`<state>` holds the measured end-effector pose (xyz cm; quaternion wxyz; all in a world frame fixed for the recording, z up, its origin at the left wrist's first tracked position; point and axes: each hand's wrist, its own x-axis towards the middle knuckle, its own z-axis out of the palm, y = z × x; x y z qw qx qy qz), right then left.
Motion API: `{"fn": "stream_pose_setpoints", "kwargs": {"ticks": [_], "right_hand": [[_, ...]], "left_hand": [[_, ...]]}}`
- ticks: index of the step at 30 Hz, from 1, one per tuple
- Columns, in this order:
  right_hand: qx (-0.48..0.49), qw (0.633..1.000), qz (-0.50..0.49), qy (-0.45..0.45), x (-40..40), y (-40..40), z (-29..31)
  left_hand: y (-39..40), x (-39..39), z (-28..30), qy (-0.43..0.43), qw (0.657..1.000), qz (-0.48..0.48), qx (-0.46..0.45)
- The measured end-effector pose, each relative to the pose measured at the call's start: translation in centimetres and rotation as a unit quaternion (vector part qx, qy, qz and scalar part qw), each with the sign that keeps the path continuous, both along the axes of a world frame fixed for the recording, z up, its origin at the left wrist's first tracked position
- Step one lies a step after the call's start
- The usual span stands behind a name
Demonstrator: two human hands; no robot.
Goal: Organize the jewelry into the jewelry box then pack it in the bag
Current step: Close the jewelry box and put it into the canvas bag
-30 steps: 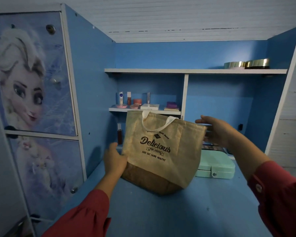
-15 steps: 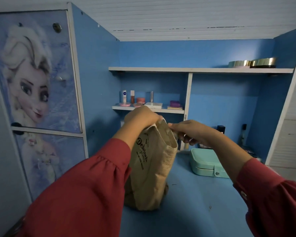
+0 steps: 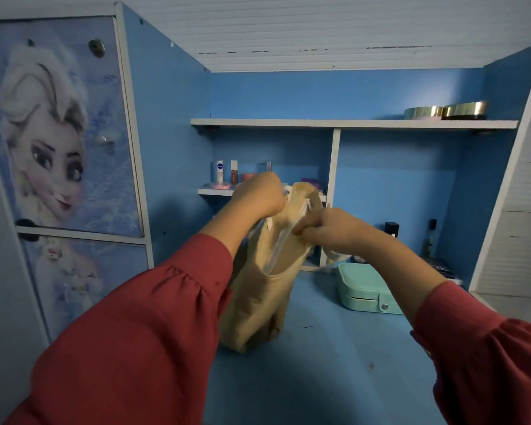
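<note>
Item: tan bag (image 3: 258, 299), cloth, standing upright on the blue desk surface (image 3: 334, 363) just left of frame centre. Long axis is running vertically; base is sitting at 6 o'clock, mouth is pointing to 12 o'clock and tipping slightly away from the wearer.

Grip: left hand (image 3: 259, 194) is curling over the rim at the bag's 11 o'clock, fingers closed on the fabric. Right hand (image 3: 328, 230) is pinching the opposite rim at 2 o'clock. Both grips are sitting at the top edge, the bag's body hanging below them; a white handle strap (image 3: 334, 259) is dangling under the right wrist.

Item: mint jewelry box (image 3: 365, 289), lid closed, clasp facing the wearer, lying flat on the desk at 3 o'clock of the bag, apart from it.

Also present: cosmetics (image 3: 224, 176) on the small shelf behind the left hand.
</note>
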<state>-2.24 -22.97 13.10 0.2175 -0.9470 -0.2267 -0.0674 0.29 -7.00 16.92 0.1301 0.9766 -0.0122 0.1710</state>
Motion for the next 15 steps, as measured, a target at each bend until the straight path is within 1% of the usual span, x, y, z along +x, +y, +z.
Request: {"fn": "stream_pose_setpoints", "kwargs": {"ticks": [2,4,7,10,12,15], "right_hand": [[-0.030,0.999,0.001,0.014,-0.3,0.0,-0.2],[-0.022,1.000,0.018,0.013,-0.8,-0.1,-0.7],[0.017,0.999,0.027,0.009,-1.1,-0.3,-2.1],[0.088,0.996,0.004,0.026,-0.7,-0.6,-4.8],[0.138,0.990,-0.030,0.010,0.0,-0.8,-6.8],[0.234,0.962,-0.140,-0.022,1.5,-1.2,-9.1]], "left_hand": [[0.1,0.3,0.1,-0.026,1.000,-0.011,0.008],[0.1,0.4,0.0,-0.050,0.998,-0.016,0.018],[-0.1,-0.1,-0.6,-0.083,0.995,-0.034,0.043],[-0.3,-1.0,-2.2,-0.082,0.992,-0.063,0.069],[-0.4,-1.7,-3.5,-0.070,0.992,-0.076,0.070],[-0.7,-2.4,-5.0,-0.050,0.992,-0.101,0.064]]}}
